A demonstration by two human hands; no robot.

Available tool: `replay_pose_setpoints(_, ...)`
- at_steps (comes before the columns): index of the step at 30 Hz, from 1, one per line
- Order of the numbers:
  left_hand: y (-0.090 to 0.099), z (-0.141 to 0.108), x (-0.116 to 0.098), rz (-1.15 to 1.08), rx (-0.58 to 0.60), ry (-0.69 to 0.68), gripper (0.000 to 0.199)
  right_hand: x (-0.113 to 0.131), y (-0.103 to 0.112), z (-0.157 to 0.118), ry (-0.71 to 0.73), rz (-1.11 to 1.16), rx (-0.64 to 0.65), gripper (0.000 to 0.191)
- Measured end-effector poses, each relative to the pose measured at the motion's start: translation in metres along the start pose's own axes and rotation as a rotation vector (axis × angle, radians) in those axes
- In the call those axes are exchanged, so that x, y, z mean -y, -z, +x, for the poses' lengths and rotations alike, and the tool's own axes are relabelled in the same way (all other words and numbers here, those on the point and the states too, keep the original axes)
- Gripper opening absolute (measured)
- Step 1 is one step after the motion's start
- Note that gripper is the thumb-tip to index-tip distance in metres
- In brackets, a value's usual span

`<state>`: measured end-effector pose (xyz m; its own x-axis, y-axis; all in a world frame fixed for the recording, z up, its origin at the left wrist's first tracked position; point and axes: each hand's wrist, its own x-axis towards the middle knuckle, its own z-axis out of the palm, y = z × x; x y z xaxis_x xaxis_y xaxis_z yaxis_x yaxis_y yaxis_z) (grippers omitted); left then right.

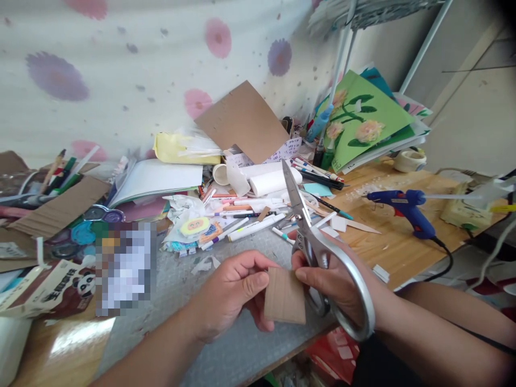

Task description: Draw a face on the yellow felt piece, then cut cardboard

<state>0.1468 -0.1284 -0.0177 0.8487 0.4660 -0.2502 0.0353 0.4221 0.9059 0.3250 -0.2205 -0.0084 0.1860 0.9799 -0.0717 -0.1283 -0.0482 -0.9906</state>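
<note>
A small, nearly square piece of corrugated cardboard [284,296] is held up over the front edge of the grey mat [169,338]. My left hand [237,293] pinches its left edge, thumb in front and fingers behind. In my right hand [334,285] is a pair of large metal scissors [355,274], its blades pointing up and away toward the pens. The blades look closed together. My right thumb and fingertips also come up to the cardboard's upper right corner; whether they press on it is hard to tell.
Markers and pens [258,226] lie heaped behind the hands, near white paper rolls [274,180]. A blue glue gun [403,204] rests at right, its cord running off the table. A brown board [245,121] leans at the back. A panda-printed box [52,290] stands at left.
</note>
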Motion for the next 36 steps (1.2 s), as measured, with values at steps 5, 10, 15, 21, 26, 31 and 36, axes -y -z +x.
replay_pose_setpoints(5, -0.003, 0.001, 0.002, -0.026, -0.018, -0.027, 0.029, 0.001, -0.004, 0.001, -0.003, 0.022, -0.105, 0.042)
replay_pose_setpoints(10, -0.004, 0.002, 0.003, -0.044, -0.054, -0.066, 0.025, -0.005, -0.001, 0.002, 0.013, 0.019, -0.1, 0.041)
replay_pose_setpoints(15, -0.006, 0.002, 0.005, -0.069, -0.071, -0.092, 0.022, -0.009, 0.0, 0.002, 0.036, 0.026, -0.115, 0.044)
replay_pose_setpoints(21, -0.012, 0.001, 0.01, -0.071, -0.147, -0.14, 0.022, -0.014, 0.002, 0.001, 0.121, 0.013, -0.124, 0.042)
replay_pose_setpoints(26, -0.017, 0.003, 0.015, -0.073, -0.225, -0.156, 0.025, -0.014, 0.001, 0.0, 0.1, -0.005, -0.182, 0.044)
replay_pose_setpoints(31, -0.019, 0.004, 0.014, -0.069, -0.241, -0.131, 0.022, -0.016, 0.002, 0.002, 0.123, -0.057, -0.206, 0.049)
replay_pose_setpoints(36, -0.02, 0.002, 0.011, -0.084, -0.168, -0.04, 0.025, -0.012, 0.001, 0.004, 0.12, -0.099, -0.173, 0.046)
